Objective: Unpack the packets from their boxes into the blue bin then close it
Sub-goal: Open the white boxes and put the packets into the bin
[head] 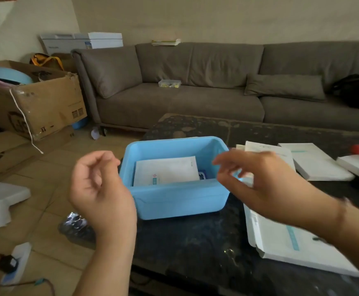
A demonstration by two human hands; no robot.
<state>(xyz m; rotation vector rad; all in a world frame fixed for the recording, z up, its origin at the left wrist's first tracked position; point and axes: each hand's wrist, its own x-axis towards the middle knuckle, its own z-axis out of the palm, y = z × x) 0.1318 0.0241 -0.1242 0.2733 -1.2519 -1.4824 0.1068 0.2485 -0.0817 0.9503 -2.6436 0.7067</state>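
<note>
Two bare forearms enter from the bottom edge, no sleeves visible on either one. Left hand (pixel 98 184): no rings, no watch, no band at the wrist; nails look short and unpainted as far as can be seen. Right hand (pixel 259 180): blurred, fingers smeared, so nail detail and rings cannot be made out. A thin dark band or bracelet (pixel 345 201) sits round the right wrist; its material is unclear from blur. No gloves, no visible marks or tattoos on the forearms. Nothing else of the person shows, no torso or clothing in view.
</note>
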